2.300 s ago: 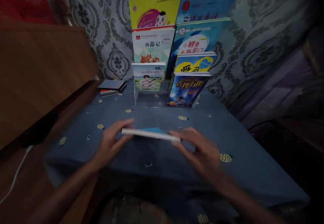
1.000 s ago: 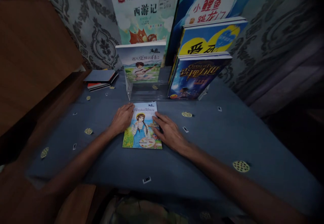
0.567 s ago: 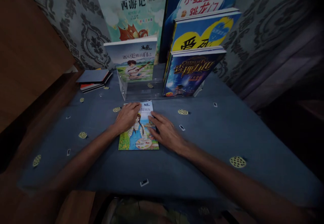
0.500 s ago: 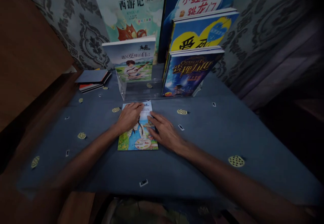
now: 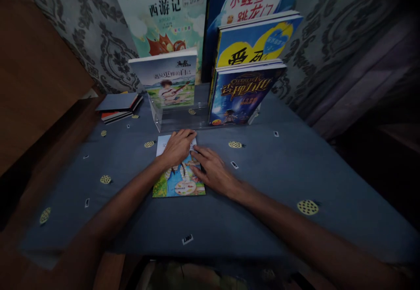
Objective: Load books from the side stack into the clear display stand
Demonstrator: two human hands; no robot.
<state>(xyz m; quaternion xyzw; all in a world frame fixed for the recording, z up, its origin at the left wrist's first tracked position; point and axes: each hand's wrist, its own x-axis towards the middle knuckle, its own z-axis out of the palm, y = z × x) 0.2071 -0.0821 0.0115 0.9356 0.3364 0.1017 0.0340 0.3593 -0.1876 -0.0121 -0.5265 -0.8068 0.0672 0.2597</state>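
Note:
A thin paperback book (image 5: 179, 183) lies flat on the blue tablecloth, its cover showing a painted figure in blue overalls and a paint palette. Across the upper part of that cover rests my left hand (image 5: 179, 147), fingers stretched toward the top right corner and hiding most of the title. My right hand (image 5: 213, 169) lies at the book's right edge, with its fingers spread and their tips on the cover. Neither hand is wrapped round anything. Just beyond the book stands a clear acrylic book stand (image 5: 183, 119).
In the stand are a guitar-cover book (image 5: 173, 82), a dark blue book (image 5: 244, 95) and a yellow-and-blue book (image 5: 256, 38). Behind lean a pale green book (image 5: 164, 23) and another blue book (image 5: 213, 14). A small book stack (image 5: 120, 104) lies at the left. The tablecloth (image 5: 262, 167) has pineapple prints.
My left hand has slid right and slightly forward over the cover, toward its top right corner. The right hand and the book stay nearly in place. The view has shifted slightly.

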